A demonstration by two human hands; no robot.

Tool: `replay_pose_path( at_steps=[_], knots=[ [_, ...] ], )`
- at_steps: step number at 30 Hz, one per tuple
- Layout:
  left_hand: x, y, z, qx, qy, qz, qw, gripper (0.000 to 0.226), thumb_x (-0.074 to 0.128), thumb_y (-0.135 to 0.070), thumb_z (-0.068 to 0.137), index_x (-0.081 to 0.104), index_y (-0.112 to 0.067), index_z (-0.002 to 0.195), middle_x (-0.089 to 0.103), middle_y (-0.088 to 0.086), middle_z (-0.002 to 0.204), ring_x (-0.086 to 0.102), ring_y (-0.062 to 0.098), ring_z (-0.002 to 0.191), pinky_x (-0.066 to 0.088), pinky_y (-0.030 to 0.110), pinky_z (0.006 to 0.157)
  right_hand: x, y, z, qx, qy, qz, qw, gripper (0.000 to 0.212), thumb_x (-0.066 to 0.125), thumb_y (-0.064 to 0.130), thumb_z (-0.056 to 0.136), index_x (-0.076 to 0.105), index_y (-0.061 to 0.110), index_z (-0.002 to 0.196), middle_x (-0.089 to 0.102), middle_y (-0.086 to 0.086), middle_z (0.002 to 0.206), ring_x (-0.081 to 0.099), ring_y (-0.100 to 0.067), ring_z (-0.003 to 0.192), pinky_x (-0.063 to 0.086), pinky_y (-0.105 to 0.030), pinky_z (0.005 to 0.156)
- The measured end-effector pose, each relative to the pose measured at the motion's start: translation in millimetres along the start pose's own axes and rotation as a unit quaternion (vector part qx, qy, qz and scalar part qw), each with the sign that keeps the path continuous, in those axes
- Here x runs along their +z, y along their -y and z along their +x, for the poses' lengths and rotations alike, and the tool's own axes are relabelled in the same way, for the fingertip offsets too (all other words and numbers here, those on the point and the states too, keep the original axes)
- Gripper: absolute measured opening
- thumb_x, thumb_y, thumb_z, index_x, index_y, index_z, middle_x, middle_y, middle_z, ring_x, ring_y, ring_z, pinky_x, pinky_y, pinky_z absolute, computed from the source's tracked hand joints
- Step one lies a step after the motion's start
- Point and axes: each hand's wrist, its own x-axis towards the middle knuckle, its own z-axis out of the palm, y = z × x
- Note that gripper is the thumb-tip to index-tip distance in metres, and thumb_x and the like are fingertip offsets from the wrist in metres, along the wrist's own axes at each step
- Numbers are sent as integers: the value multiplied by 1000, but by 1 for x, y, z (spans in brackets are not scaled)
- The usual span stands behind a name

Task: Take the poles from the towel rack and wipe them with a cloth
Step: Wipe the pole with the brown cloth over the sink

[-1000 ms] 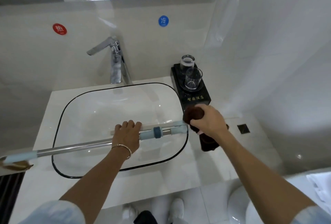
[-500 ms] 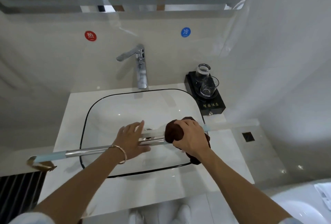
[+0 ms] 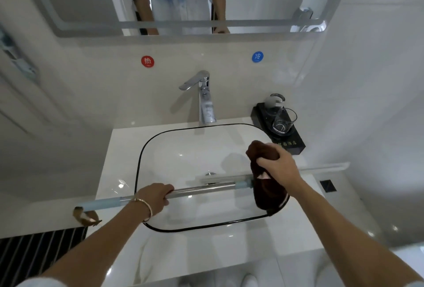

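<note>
We are in a white bathroom, standing over a glass sink (image 3: 136,176) with a black rim. Our right hand (image 3: 278,167) squeezes a dark brown cloth (image 3: 268,192), and the cloth is bunched round the pole (image 3: 204,189) — this is the grip that does the wiping. Off to the left of it, our left hand (image 3: 156,197) curls round the shiny part of the pole and holds it level above the sink. The pole sticks out past both hands.

To wipe well, we think the left hand should hold firm. The cloth should hug the pole all the way round and slide slowly to the end, and we should turn the pole a bit so no side gets missed.

Now we count: one pole, one cloth, two hands. Just behind the cloth hand are two glasses (image 3: 284,119) on one black tray (image 3: 296,146). Further back are one tap (image 3: 205,100) and two round stickers — one red (image 3: 147,61), one blue (image 3: 257,56).
</note>
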Motion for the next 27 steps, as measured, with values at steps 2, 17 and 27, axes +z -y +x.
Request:
replay_pose_path(
  at_steps=[2,17,27],
  knots=[
    [10,-2,-4,2,-51,12,999,21,50,-23,92,51,-20,113,46,-5,95,54,18,99,41,31,78,-7,16,3,-17,-27,29,999,42,72,15,73,61,30,110,65,14,96,61,-6,93,44,-23,81],
    [13,22,-1,-40,-139,105,984,36,46,-62,85,48,-28,94,57,-6,89,62,19,89,37,35,80,49,-25,-15,-45,52,-278,958,71,72,37,72,45,27,138,48,-1,136,39,-23,128,34,-37,107],
    [19,21,2,-58,-123,113,984,25,36,-41,97,45,-20,108,65,-4,100,62,21,93,37,34,82,144,24,-31,-70,38,-313,947,51,61,46,70,58,29,118,61,0,115,49,-27,113,41,-40,98]
  ],
)
